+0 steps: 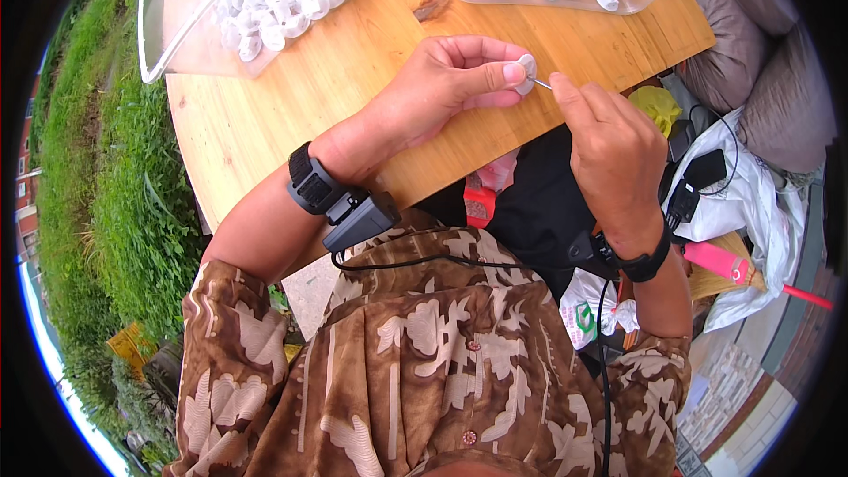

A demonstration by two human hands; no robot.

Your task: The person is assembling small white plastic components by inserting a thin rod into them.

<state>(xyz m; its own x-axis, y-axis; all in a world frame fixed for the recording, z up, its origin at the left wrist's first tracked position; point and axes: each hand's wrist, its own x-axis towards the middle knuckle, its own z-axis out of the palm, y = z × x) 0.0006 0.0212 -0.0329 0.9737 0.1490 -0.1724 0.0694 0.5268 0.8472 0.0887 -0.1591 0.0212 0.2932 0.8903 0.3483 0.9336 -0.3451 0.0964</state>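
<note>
Between the thumb and fingers of my left hand [450, 79] is a small round white plastic piece [528, 65], held up above the wooden table. My right hand [609, 146] is closed round a tool with a thin metal shaft [541, 84]; its handle is hidden in my fingers. The shaft's tip meets the white piece near its middle, though I cannot tell whether it goes in. Beyond my left hand, a clear plastic bin [163, 40] holds many similar white pieces [274, 0]. A second clear tub [548, 7] at the far right holds more of them.
The wooden table [291, 106] has a dark knot near the far middle. Right of it lie grey cushions [777, 93], a white plastic bag [751, 212], a yellow bag [655, 108] and a pink-handled brush [717, 261]. A black cable [424, 259] crosses my shirt between wrist-worn devices.
</note>
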